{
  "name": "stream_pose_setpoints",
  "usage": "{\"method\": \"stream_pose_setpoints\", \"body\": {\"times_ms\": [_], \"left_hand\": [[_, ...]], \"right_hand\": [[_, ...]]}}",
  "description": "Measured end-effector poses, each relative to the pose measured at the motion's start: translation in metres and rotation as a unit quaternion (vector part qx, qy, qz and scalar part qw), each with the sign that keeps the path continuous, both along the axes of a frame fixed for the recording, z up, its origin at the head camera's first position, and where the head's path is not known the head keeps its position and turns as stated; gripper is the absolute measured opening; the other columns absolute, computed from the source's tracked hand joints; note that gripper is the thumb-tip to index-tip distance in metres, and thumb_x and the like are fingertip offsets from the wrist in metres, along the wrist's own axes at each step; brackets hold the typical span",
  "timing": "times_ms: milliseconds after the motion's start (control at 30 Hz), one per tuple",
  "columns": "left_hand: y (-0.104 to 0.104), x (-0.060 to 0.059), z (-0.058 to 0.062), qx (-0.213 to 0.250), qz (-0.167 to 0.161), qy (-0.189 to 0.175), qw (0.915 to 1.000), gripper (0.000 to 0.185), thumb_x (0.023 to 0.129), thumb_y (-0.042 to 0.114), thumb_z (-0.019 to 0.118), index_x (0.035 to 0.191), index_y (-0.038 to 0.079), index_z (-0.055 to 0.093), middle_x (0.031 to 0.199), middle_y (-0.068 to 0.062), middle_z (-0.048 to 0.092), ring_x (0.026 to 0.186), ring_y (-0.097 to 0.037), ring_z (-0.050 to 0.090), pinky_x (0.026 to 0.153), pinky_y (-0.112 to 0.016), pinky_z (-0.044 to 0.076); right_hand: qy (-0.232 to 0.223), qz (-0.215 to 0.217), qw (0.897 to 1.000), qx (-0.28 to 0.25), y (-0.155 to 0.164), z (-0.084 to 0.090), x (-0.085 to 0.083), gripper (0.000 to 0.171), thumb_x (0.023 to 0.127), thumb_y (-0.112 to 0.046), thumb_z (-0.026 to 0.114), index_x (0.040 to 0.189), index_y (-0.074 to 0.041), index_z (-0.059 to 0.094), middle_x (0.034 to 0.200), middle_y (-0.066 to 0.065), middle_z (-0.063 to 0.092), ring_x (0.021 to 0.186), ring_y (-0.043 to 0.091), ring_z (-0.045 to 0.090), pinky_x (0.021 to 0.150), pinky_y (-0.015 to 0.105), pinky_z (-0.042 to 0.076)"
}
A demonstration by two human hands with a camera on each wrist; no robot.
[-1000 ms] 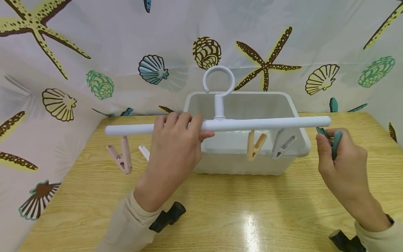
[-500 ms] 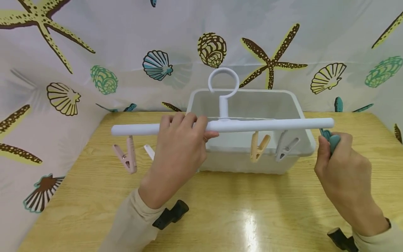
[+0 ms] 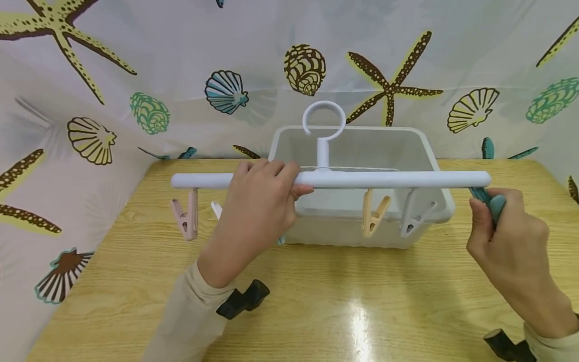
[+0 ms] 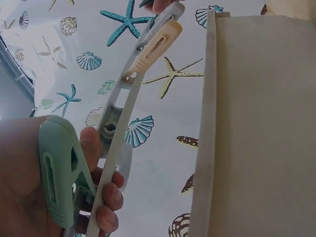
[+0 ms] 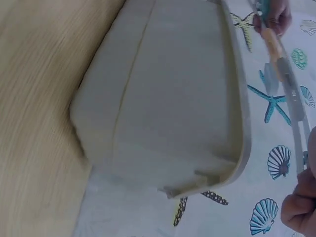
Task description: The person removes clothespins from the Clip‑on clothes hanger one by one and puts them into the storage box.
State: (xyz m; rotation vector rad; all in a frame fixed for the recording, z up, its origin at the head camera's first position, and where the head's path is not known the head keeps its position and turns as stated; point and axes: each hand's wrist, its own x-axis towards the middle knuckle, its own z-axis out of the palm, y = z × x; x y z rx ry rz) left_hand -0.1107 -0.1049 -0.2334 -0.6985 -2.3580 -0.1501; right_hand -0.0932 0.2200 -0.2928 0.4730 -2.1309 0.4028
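My left hand point(image 3: 264, 216) grips a white clip hanger point(image 3: 389, 179) by its bar, left of the middle, with the round hook standing up. At the bar's right end my right hand point(image 3: 513, 246) pinches a teal clip point(image 3: 496, 207), whose upper end meets the bar's underside. From the bar hang a pink clip point(image 3: 185, 221), a white clip point(image 3: 216, 208) partly behind the left hand, a yellow-orange clip point(image 3: 374, 218) and a grey clip point(image 3: 413, 218). In the left wrist view, a mint-green clip point(image 4: 58, 173) lies against the left hand.
Behind the hanger, a white plastic bin point(image 3: 353, 234) stands on the wooden table point(image 3: 316, 301). A cloth point(image 3: 181, 60) printed with shells and starfish rises at the back and sides. Black wrist cameras stick out at both cuffs.
The hanger has shifted slightly right in the head view and its bar now lies level, the left end having come up. My right hand has moved right with the teal clip at the bar's end.
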Motion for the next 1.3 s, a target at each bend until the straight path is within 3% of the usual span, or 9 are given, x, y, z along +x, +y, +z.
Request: {"method": "stream_pose_setpoints", "body": {"times_ms": [67, 167, 400, 533, 767, 867, 1000, 1167, 1300], "left_hand": [[-0.002, -0.001, 0.003, 0.011, -0.002, -0.006, 0.9999, 0.027, 0.094, 0.022, 0.064, 0.077, 0.003, 0.057, 0.063, -0.006, 0.055, 0.065, -0.028, 0.057, 0.061, -0.04, 0.041], [-0.006, -0.002, 0.007, 0.023, 0.004, -0.008, 0.9997, 0.027, 0.095, 0.022, 0.062, 0.076, 0.003, 0.056, 0.064, -0.008, 0.056, 0.067, -0.03, 0.059, 0.062, -0.041, 0.041], [-0.007, -0.001, 0.007, 0.022, -0.014, 0.003, 0.9996, 0.026, 0.094, 0.025, 0.064, 0.08, 0.002, 0.06, 0.069, -0.008, 0.059, 0.07, -0.03, 0.06, 0.062, -0.04, 0.039], [-0.006, 0.0, 0.006, 0.018, -0.014, -0.009, 0.9997, 0.028, 0.093, 0.027, 0.065, 0.08, 0.003, 0.06, 0.071, -0.008, 0.061, 0.073, -0.03, 0.06, 0.064, -0.04, 0.039], [-0.008, 0.001, 0.005, 0.019, -0.004, -0.022, 0.9996, 0.028, 0.093, 0.029, 0.065, 0.081, 0.003, 0.061, 0.073, -0.008, 0.062, 0.075, -0.03, 0.06, 0.065, -0.04, 0.039], [-0.008, 0.001, 0.003, 0.015, -0.005, -0.023, 0.9996, 0.028, 0.093, 0.029, 0.065, 0.082, 0.004, 0.061, 0.072, -0.007, 0.062, 0.074, -0.029, 0.06, 0.065, -0.041, 0.04], [-0.007, 0.0, 0.001, 0.013, -0.008, -0.019, 0.9997, 0.028, 0.093, 0.029, 0.064, 0.08, 0.005, 0.06, 0.07, -0.006, 0.061, 0.073, -0.029, 0.06, 0.065, -0.041, 0.041], [-0.008, 0.001, 0.0, 0.012, -0.008, -0.016, 0.9998, 0.027, 0.093, 0.028, 0.064, 0.079, 0.005, 0.06, 0.07, -0.006, 0.061, 0.076, -0.03, 0.062, 0.067, -0.042, 0.042], [-0.009, 0.001, 0.0, 0.01, -0.006, -0.013, 0.9999, 0.024, 0.093, 0.025, 0.065, 0.08, 0.005, 0.061, 0.073, -0.007, 0.063, 0.078, -0.031, 0.063, 0.068, -0.043, 0.043]], "right_hand": [[0.016, -0.02, 1.0, 0.006, 0.005, 0.0, -0.002, 0.06, 0.106, -0.034, 0.031, 0.094, 0.023, 0.047, 0.05, 0.009, 0.034, 0.028, 0.017, 0.028, 0.03, 0.023, 0.021], [0.021, -0.033, 0.999, 0.005, 0.013, -0.001, -0.002, 0.063, 0.105, -0.035, 0.031, 0.093, 0.024, 0.048, 0.048, 0.007, 0.033, 0.029, 0.014, 0.028, 0.031, 0.023, 0.02], [-0.01, 0.027, 0.999, -0.039, 0.01, -0.001, 0.002, 0.062, 0.104, -0.041, 0.035, 0.095, 0.018, 0.049, 0.052, -0.004, 0.031, 0.039, -0.004, 0.02, 0.034, 0.016, 0.019], [-0.066, 0.049, 0.994, -0.066, 0.007, 0.0, 0.008, 0.055, 0.104, -0.037, 0.038, 0.106, 0.017, 0.047, 0.058, -0.004, 0.034, 0.046, -0.005, 0.026, 0.039, 0.016, 0.022], [-0.169, 0.135, 0.973, -0.083, 0.004, 0.006, 0.017, 0.027, 0.101, -0.004, 0.043, 0.118, 0.016, 0.036, 0.075, 0.003, 0.044, 0.056, 0.001, 0.034, 0.048, 0.016, 0.029], [-0.165, 0.186, 0.965, -0.088, 0.003, 0.006, 0.016, 0.024, 0.1, 0.001, 0.042, 0.117, 0.017, 0.035, 0.08, 0.004, 0.046, 0.062, 0.002, 0.038, 0.051, 0.015, 0.031], [-0.156, 0.208, 0.962, -0.083, 0.004, 0.007, 0.013, 0.027, 0.102, -0.005, 0.04, 0.116, 0.017, 0.032, 0.081, -0.002, 0.046, 0.061, 0.0, 0.037, 0.049, 0.014, 0.029], [-0.172, 0.21, 0.957, -0.096, 0.005, 0.009, 0.015, 0.028, 0.101, -0.007, 0.043, 0.113, 0.015, 0.03, 0.092, -0.014, 0.057, 0.06, -0.001, 0.043, 0.048, 0.017, 0.029], [-0.155, 0.185, 0.966, -0.095, 0.005, 0.014, 0.017, 0.027, 0.099, -0.01, 0.051, 0.11, 0.014, 0.044, 0.101, -0.016, 0.061, 0.067, -0.007, 0.05, 0.055, 0.007, 0.036]]}}
